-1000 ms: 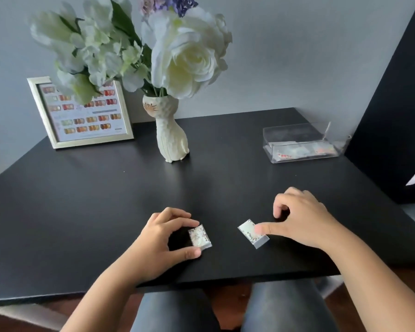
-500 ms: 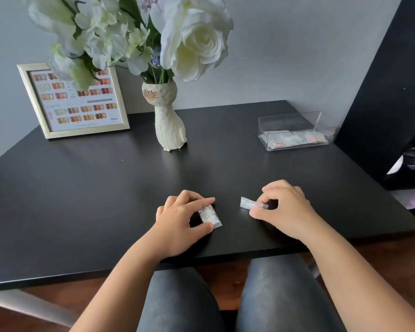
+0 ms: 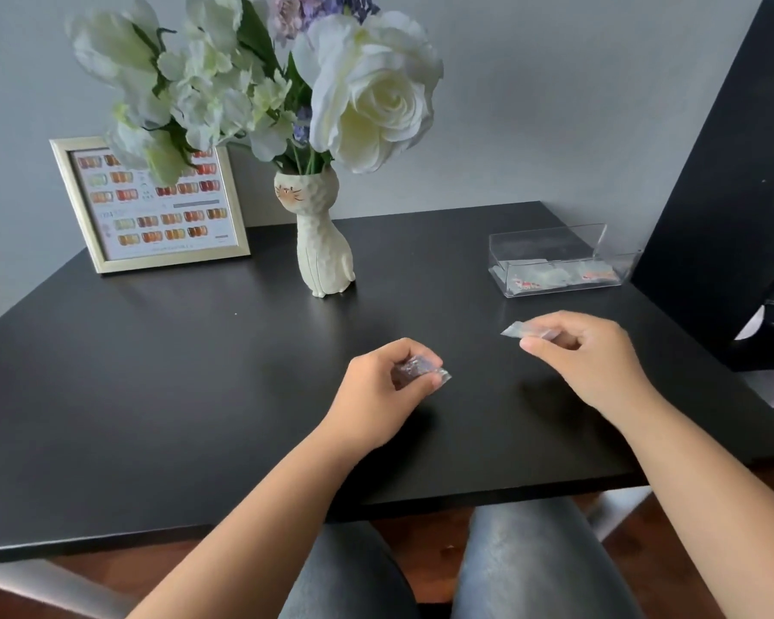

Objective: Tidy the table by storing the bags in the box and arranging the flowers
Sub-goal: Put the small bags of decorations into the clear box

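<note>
Nearest, above the front part of the black counter (image 3: 153, 395), the left hand (image 3: 383, 388) pinches 1 small clear bag (image 3: 421, 370) between thumb and curled fingers, and the right hand (image 3: 595, 355) pinches a second small bag (image 3: 521, 329) the same way, its free end pointing left, both bags blurred. Farther back on the right, a clear box (image 3: 555, 261) stands on the counter with several bags lying in it. At the back, a white cat-shaped vase (image 3: 320, 243) holds white and purple flowers (image 3: 367, 91) near the middle, with a gold-framed picture (image 3: 153, 203) standing to its left against the wall.
</note>
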`<state>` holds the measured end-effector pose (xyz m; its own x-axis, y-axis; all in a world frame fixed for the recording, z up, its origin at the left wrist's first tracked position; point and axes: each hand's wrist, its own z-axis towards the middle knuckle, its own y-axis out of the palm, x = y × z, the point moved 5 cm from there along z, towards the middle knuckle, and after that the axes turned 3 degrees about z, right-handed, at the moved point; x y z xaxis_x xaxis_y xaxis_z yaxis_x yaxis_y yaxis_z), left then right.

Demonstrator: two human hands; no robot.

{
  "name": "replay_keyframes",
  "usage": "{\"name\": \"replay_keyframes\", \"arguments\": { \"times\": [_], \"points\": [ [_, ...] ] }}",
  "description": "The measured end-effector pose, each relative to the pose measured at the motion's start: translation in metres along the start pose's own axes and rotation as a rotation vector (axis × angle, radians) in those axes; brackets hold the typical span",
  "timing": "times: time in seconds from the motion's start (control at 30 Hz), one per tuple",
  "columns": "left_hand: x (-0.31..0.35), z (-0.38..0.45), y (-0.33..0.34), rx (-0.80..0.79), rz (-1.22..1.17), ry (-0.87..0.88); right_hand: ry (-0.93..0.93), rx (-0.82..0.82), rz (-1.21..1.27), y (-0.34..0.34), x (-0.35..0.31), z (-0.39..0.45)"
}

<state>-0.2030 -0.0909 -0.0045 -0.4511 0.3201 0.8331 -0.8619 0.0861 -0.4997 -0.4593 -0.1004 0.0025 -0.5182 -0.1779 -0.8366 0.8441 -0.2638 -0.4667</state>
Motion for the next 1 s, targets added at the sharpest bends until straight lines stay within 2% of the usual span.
{"name": "replay_keyframes", "arguments": {
  "times": [0.1,0.3,0.47,0.57,0.73,0.83,1.0],
  "points": [
    [0.009,0.018,0.018,0.019,-0.088,0.024,-0.037,0.086,-0.007,-0.017,-0.002,0.024],
    [0.037,0.058,0.040,0.140,-0.143,0.088,-0.075,0.361,0.005,-0.058,0.011,0.093],
    [0.046,0.095,0.053,0.175,-0.179,0.067,0.005,0.488,-0.120,-0.077,0.044,0.131],
    [0.048,0.119,0.061,0.221,-0.161,0.059,0.054,0.497,-0.216,-0.073,0.063,0.137],
    [0.057,0.160,0.079,0.230,-0.152,0.067,0.017,0.415,-0.366,-0.074,0.072,0.144],
    [0.059,0.182,0.091,0.257,-0.159,0.049,0.019,0.401,-0.382,-0.075,0.070,0.144],
    [0.050,0.206,0.111,0.273,0.025,-0.039,-0.046,0.376,-0.348,-0.070,0.064,0.146]
  ]
}}
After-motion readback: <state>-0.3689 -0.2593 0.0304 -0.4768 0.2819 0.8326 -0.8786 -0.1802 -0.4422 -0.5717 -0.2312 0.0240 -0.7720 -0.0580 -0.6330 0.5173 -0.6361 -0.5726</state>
